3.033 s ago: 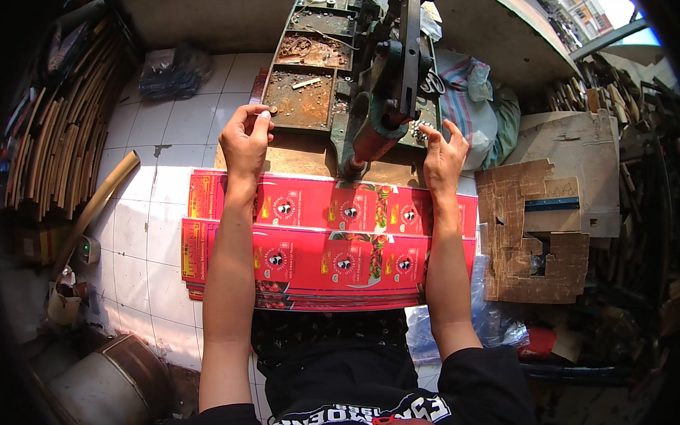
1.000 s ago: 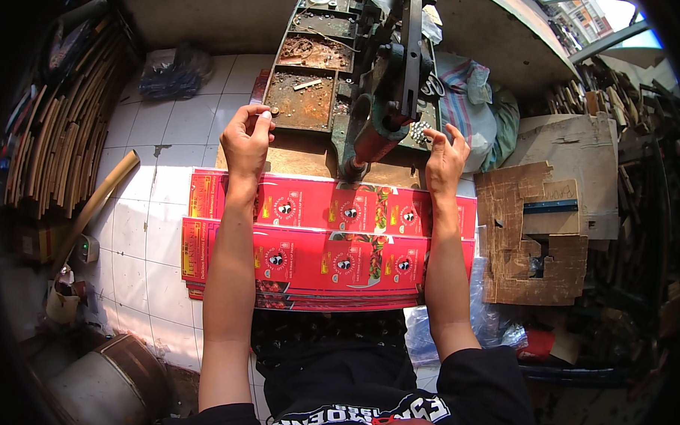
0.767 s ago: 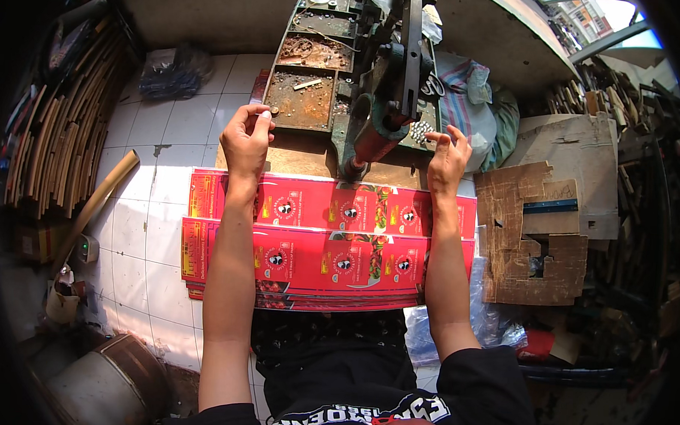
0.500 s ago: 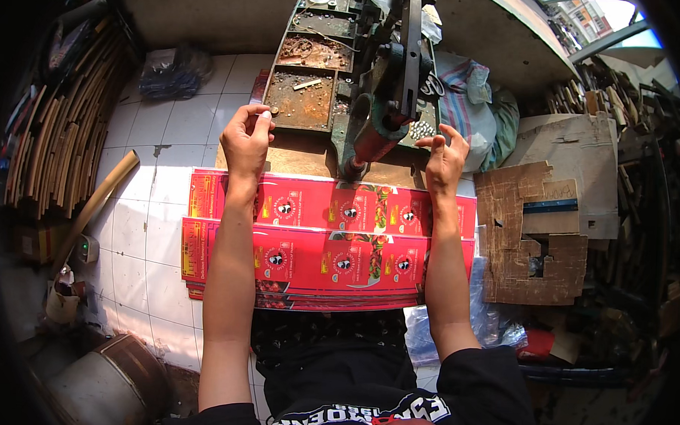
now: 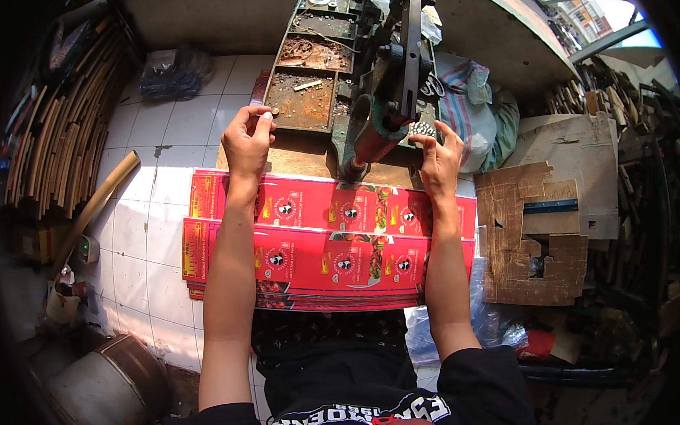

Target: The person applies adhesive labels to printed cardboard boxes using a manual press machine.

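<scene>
Both hands, left hand and right hand, seemingly steady red printed sheets under a press.

Two bare hands, the left hand and the right hand. One green press machine. One stack of red printed cartons. Three rusty tray compartments. One torn brown cardboard piece. One cardboard tube.

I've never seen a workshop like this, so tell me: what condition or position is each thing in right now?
Left hand: fingers curled, resting at the far edge of the brown board.
Right hand: fingers spread beside the machine's head.
Red printed sheets: flat, stacked, overlapping.
Green machine: upright, its red head down near the board.
Metal tray: rusty, holding scraps.
Cardboard pieces: torn, lying flat.
</scene>
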Demonstrator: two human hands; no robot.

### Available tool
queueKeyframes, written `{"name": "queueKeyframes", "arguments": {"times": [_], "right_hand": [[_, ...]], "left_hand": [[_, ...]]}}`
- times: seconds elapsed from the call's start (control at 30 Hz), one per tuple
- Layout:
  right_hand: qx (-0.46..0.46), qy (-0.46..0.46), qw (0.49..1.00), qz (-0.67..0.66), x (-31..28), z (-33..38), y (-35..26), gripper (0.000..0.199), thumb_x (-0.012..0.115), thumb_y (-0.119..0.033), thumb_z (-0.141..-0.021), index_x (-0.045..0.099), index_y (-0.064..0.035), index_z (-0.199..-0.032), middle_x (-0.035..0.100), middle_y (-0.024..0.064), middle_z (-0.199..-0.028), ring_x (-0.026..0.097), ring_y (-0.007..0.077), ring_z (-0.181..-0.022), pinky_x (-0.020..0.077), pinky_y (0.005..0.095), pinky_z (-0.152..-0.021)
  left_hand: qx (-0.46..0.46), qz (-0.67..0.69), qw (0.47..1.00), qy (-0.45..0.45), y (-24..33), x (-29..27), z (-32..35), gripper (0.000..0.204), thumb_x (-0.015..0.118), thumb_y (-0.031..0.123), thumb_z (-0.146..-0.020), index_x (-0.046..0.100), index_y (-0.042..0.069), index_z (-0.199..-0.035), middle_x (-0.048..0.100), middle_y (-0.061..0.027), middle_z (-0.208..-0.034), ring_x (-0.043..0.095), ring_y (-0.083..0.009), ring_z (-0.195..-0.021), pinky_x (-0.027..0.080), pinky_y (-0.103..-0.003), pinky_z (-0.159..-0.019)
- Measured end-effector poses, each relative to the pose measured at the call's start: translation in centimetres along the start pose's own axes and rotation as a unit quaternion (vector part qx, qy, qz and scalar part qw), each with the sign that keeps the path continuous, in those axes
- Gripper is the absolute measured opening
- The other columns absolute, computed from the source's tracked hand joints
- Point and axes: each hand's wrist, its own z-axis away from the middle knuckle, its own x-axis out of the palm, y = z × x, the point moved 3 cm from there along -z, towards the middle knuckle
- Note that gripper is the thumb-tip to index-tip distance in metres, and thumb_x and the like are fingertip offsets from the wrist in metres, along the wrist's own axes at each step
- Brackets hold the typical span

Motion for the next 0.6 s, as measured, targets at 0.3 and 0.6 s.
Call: {"name": "queueKeyframes", "arguments": {"times": [0.3,0.6], "right_hand": [[0.086,0.101,0.991,-0.032,-0.3,0.2,2.2,0.064,0.03,-0.05,-0.104,0.077,-0.0106,-0.085,0.06,0.0176,-0.118,0.049,0.0347,-0.114,0.0332,0.0434,-0.103],[0.084,0.086,0.993,-0.019,0.0,0.2,1.9,0.067,0.028,-0.048,-0.105,0.077,-0.0105,-0.078,0.06,0.0206,-0.115,0.05,0.0353,-0.113,0.0338,0.0441,-0.103]], "left_hand": [[0.002,-0.001,1.0,0.001,0.1,0.1,0.0,0.014,0.061,0.009,-0.093,0.066,-0.001,-0.102,0.065,-0.0041,-0.078,0.059,-0.0076,-0.068,0.05,-0.021,-0.06],[0.004,-0.005,1.0,0.002,0.1,0.0,0.0,0.014,0.062,0.009,-0.093,0.066,-0.001,-0.102,0.065,-0.0044,-0.079,0.06,-0.0076,-0.068,0.05,-0.021,-0.06]]}}
